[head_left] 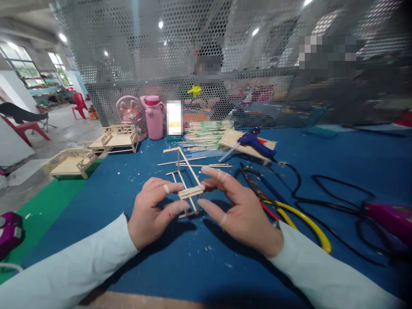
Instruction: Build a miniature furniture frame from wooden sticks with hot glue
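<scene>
A small frame of thin wooden sticks stands in front of me, with a few sticks laid side by side across its near end. My left hand has thumb and forefinger closed on the left side of this near end. At the opposite side, my right hand holds the frame's right edge between thumb and a fingertip, while another finger stretches out above it. Finger covers are on several fingertips. Loose sticks lie just behind the frame.
A blue glue gun rests on a stick panel. Pliers with yellow handles and black cables lie right. Finished miniature stick beds stand left. A pink bottle and bundled sticks are before the mesh screen.
</scene>
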The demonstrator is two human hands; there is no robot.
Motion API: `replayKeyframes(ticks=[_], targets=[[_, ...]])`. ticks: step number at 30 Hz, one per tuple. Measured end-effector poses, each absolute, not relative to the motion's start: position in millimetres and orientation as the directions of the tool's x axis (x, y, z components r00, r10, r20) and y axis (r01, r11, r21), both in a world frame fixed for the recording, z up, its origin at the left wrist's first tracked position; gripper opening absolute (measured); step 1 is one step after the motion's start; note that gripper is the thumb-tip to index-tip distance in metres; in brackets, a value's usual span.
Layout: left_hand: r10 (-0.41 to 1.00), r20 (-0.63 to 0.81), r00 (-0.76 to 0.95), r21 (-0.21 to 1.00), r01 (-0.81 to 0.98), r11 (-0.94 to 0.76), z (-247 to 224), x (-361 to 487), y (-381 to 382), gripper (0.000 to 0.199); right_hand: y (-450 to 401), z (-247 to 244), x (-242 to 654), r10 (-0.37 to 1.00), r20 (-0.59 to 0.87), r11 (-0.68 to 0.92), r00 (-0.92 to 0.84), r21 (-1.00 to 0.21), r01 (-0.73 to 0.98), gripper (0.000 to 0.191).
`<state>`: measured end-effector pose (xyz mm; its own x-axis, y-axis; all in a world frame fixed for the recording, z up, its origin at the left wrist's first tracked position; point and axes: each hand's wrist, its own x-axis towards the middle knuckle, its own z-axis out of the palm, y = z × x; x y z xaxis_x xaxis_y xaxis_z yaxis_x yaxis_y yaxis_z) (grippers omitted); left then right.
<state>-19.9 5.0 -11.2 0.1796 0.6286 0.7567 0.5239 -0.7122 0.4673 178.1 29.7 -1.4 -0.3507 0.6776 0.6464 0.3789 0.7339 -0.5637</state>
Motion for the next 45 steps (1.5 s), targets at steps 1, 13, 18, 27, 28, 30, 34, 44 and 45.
replayKeyframes(ticks=[1, 13, 18, 27, 28, 30, 34, 44, 45], targets=[[0.632, 0.756, 0.17, 0.484, 0.506, -0.714, -12, -21, 5, 0.038, 30, -1, 178, 0.692, 0.636, 0.721, -0.342, -0.587, 0.368, 0.051], [0.731, 0.667, -0.143, 0.701, 0.452, -0.551, -22, -36, 35, 0.03, 39, -2, 166, 0.751, 0.359, 0.642, -0.554, -0.591, 0.488, 0.009], [0.734, 0.642, -0.222, 0.735, 0.448, -0.509, -14, -38, 38, 0.028, 47, 12, 176, 0.671, 0.417, 0.737, -0.613, -0.281, 0.615, 0.011], [0.662, 0.747, -0.056, 0.569, 0.568, -0.594, -16, -34, 32, 0.021, 59, 10, 183, 0.547, 0.361, 0.81, -0.755, -0.003, 0.586, 0.036], [0.652, 0.758, -0.028, 0.543, 0.582, -0.606, -16, -34, 31, 0.021, 59, 10, 185, 0.538, 0.403, 0.821, -0.741, -0.05, 0.569, 0.046], [0.645, 0.762, 0.06, 0.489, 0.599, -0.634, -15, -36, 30, 0.022, 61, 14, 191, 0.55, 0.51, 0.813, -0.662, -0.144, 0.565, 0.059], [0.651, 0.661, 0.374, 0.34, 0.624, -0.704, -13, -36, 27, 0.025, 61, 22, 204, 0.692, 0.59, 0.682, -0.416, -0.343, 0.646, 0.036], [0.688, 0.661, 0.298, 0.241, 0.784, -0.571, -14, -16, -1, 0.007, 33, 13, 195, 0.678, 0.479, 0.722, -0.558, -0.29, 0.628, 0.019], [0.711, 0.611, 0.348, 0.243, 0.772, -0.588, -14, -10, -10, 0.008, 35, 11, 195, 0.638, 0.517, 0.75, -0.571, -0.248, 0.613, 0.025]])
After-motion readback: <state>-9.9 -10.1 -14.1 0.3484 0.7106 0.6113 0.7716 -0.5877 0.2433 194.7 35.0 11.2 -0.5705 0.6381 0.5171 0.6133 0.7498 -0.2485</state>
